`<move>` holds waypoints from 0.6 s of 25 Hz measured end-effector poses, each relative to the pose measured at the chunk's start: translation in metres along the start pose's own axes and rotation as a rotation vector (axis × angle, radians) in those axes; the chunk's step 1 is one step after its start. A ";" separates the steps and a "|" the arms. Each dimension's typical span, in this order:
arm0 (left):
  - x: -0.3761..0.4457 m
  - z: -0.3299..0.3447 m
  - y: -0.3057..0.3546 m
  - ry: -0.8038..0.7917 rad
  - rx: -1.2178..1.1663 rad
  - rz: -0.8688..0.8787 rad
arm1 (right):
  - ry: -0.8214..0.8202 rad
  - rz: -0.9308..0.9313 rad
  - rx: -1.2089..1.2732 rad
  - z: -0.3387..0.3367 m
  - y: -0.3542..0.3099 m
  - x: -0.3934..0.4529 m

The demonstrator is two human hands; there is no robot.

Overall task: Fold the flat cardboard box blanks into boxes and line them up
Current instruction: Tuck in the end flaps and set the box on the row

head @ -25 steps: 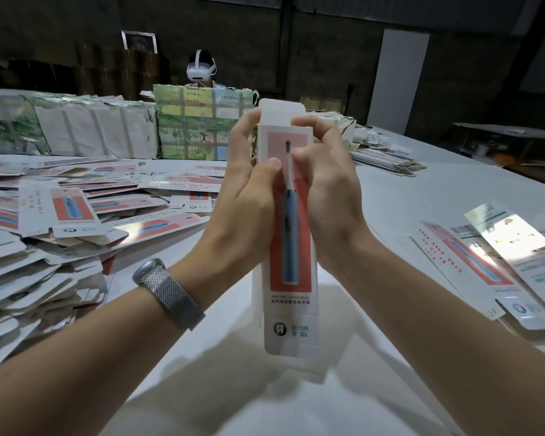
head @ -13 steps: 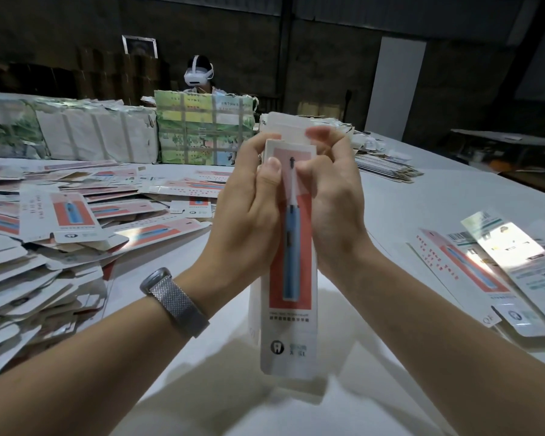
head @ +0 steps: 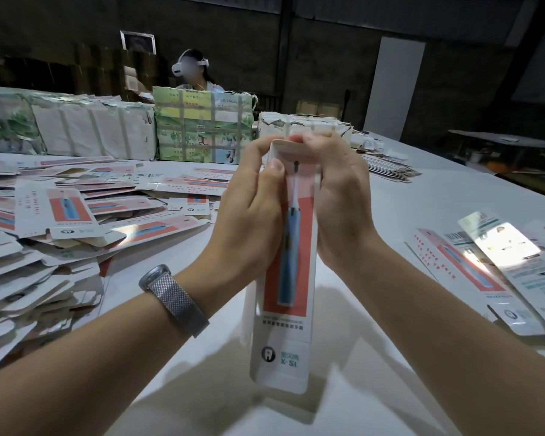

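Nearest me, the box (head: 285, 278) stands upright between my wrists, its printed toothbrush face toward me and its lower end down close to the white table (head: 406, 215); whether it touches I cannot tell. It is already opened from flat into a tube. My left hand (head: 249, 221) curls round its upper left edge, thumb laid on the front panel near the top. My right hand (head: 337, 209) grips the upper right edge, fingers bent over the top end where the flap is being pressed down. I judge I am closing the top flap; the bottom end looks unfinished from here, though I cannot be sure.

To the near right lie a few flat blanks (head: 485, 265), well apart from my hands. To the left sprawls a large heap of blanks (head: 60, 221), all unfolded. I see no row of finished boxes, so I reckon most of the work is left: finish this one, set it down, then take the next.

Farther off stand wrapped bundles (head: 202, 127), and behind them sits a person in a headset (head: 191, 66).
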State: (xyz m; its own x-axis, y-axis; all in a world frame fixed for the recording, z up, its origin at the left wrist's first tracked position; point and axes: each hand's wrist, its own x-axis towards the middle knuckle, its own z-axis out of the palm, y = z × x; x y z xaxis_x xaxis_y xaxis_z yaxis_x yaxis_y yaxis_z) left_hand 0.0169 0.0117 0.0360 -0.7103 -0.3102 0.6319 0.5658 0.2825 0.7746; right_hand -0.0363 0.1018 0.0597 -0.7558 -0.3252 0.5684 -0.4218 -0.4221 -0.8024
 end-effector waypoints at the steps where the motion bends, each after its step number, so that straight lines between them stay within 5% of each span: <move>1: 0.000 0.000 0.001 -0.005 0.014 0.006 | -0.003 0.025 0.004 -0.001 -0.001 0.002; 15: 0.002 -0.011 -0.002 -0.115 0.087 0.019 | -0.041 0.055 -0.115 -0.010 -0.005 0.012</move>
State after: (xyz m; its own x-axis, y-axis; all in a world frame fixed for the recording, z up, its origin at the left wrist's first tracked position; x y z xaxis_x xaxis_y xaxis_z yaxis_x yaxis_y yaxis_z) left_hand 0.0189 0.0005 0.0356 -0.7459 -0.1989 0.6357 0.5450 0.3665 0.7541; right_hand -0.0485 0.1085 0.0689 -0.7591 -0.3810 0.5279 -0.4365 -0.3039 -0.8469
